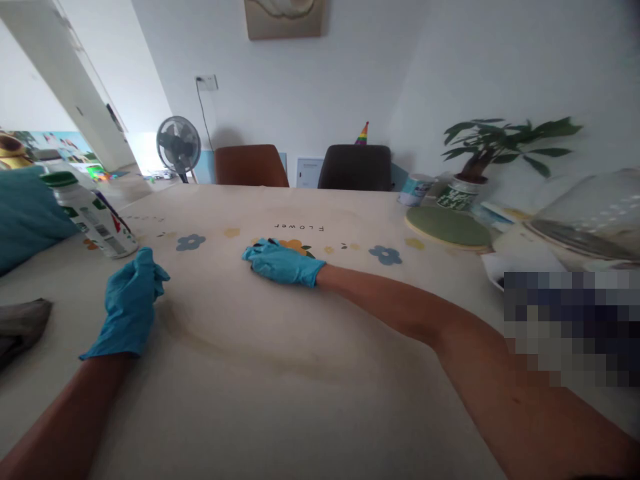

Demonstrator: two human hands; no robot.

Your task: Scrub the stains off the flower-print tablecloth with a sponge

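Note:
Both my hands wear blue gloves and rest on a cream tablecloth (pixel 280 400) printed with small flowers. My left hand (pixel 131 303) lies near the left side with its fingers curled into a loose fist, and nothing shows in it. A white bottle (pixel 95 217) with a green cap stands tilted just beyond it. My right hand (pixel 283 262) reaches to the middle of the table, fingers pressed together over a small dark thing at the fingertips that I cannot make out. A faint brownish ring stains the cloth between and below my hands.
A grey cloth (pixel 20 327) lies at the left edge, below a teal cushion (pixel 25 213). At the right stand a round green mat (pixel 447 227), a cup (pixel 415 190), a potted plant (pixel 475 173) and a glass dome (pixel 590 213). Two chairs (pixel 250 167) and a fan (pixel 179 143) lie beyond.

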